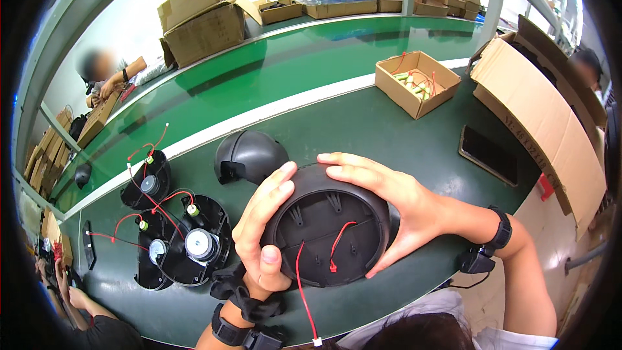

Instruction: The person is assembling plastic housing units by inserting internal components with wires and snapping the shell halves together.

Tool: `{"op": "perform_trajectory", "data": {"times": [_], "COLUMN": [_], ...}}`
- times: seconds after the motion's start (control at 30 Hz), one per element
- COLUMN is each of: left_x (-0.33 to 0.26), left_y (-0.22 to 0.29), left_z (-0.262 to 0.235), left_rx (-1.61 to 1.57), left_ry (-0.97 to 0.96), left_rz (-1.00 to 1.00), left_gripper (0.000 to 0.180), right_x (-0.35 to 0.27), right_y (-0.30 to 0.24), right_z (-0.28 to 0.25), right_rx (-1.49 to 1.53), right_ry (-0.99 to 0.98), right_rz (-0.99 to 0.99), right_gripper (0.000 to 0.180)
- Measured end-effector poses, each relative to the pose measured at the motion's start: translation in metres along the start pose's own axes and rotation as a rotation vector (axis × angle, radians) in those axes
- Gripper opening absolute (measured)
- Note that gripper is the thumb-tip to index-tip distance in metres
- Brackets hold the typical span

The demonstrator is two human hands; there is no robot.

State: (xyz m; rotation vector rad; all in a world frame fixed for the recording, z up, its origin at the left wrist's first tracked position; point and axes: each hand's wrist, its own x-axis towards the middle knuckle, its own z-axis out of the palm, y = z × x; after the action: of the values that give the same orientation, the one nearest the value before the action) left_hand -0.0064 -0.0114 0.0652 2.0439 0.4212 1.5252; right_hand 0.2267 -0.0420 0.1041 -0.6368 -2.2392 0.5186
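Note:
Both my hands clasp a round black plastic housing over the dark green bench. My left hand wraps its left side, thumb near the front rim. On the right side my right hand curls round it, fingers over the top. Inside the housing's ring a short red wire with a small red plug shows, and a longer red wire hangs down to a white connector. Behind it rests a black domed shell. To the left lie several open black half-shells with speakers, green cells and red wires.
A small cardboard box of green cells stands at the back right, with a phone in front of it. A large carton is at the right edge. A green conveyor runs behind. Co-workers sit left and right.

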Motion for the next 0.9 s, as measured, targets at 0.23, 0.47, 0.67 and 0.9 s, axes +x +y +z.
{"op": "perform_trajectory", "data": {"times": [0.23, 0.47, 0.67, 0.9], "left_x": [-0.002, -0.009, -0.015, -0.01], "left_y": [0.009, 0.008, -0.01, -0.013], "left_z": [0.011, 0.016, 0.01, 0.009], "left_rx": [-0.122, -0.322, -0.308, -0.462], "left_ry": [0.229, 0.24, 0.159, 0.082], "left_rz": [-0.26, -0.386, -0.498, -0.553], "left_gripper": [0.086, 0.068, 0.061, 0.071], "right_x": [0.001, -0.003, -0.011, -0.01], "right_y": [-0.005, -0.001, 0.02, 0.034], "right_z": [-0.01, 0.014, 0.024, 0.034], "right_rx": [-0.145, 0.062, 0.101, 0.879], "right_ry": [0.132, 0.102, 0.017, 0.367], "right_rz": [-0.023, 0.128, 0.182, 0.395], "right_gripper": [0.118, 0.118, 0.132, 0.049]}}
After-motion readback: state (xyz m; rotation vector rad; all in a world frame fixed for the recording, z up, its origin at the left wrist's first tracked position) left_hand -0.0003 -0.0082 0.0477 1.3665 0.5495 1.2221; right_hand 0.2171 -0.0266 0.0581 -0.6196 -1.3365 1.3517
